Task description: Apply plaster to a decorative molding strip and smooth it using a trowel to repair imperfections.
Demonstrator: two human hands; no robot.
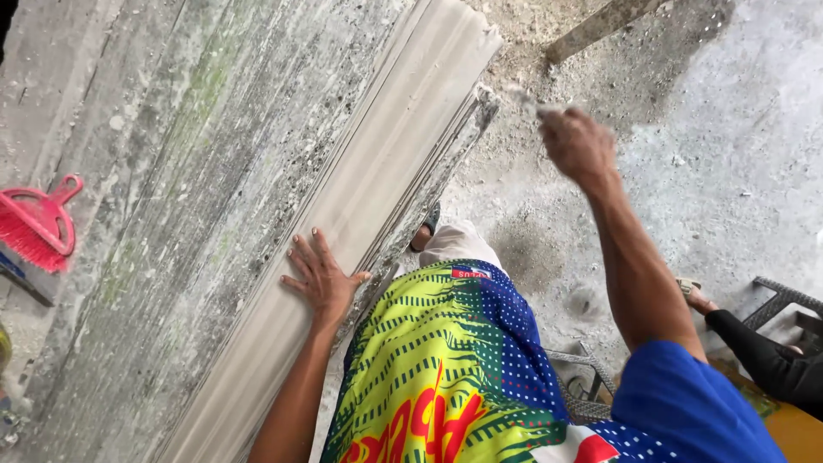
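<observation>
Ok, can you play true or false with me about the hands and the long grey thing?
1. The left hand lies flat on the long pale grey ridged moulding. True.
2. The right hand rests on the moulding too. False: it is raised over the dusty floor, blurred.
3. A pink plastic hand brush lies on the left. True.
4. The brush is in the left hand. False: it lies far from both hands.

The long pale grey moulding point(343, 223) has grooves; it lies flat on the dusty counter point(171, 171), running lower left to top middle.
</observation>
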